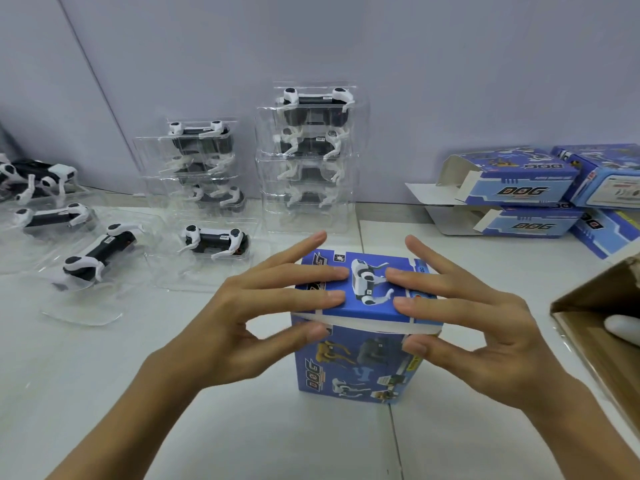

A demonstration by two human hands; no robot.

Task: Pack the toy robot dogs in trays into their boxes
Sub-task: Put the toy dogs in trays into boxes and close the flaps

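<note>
A blue toy-dog box [360, 362] stands upright on the white table in front of me. My left hand [256, 306] and my right hand [471, 306] press straight fingers on its top flap from either side, thumbs against the front face just under the flap. The flap sits slightly raised, a white edge showing. Two stacks of clear trays with black-and-white robot dogs stand at the wall, one at centre [311, 154] and one left of it [201, 164]. A single trayed dog [216, 242] lies in front of the left stack.
More dogs in loose trays [100, 252] lie at the left, with a clear plastic piece [83, 311] near them. Open blue boxes [519, 195] are piled at the back right. A brown cardboard carton [609, 337] juts in at the right edge.
</note>
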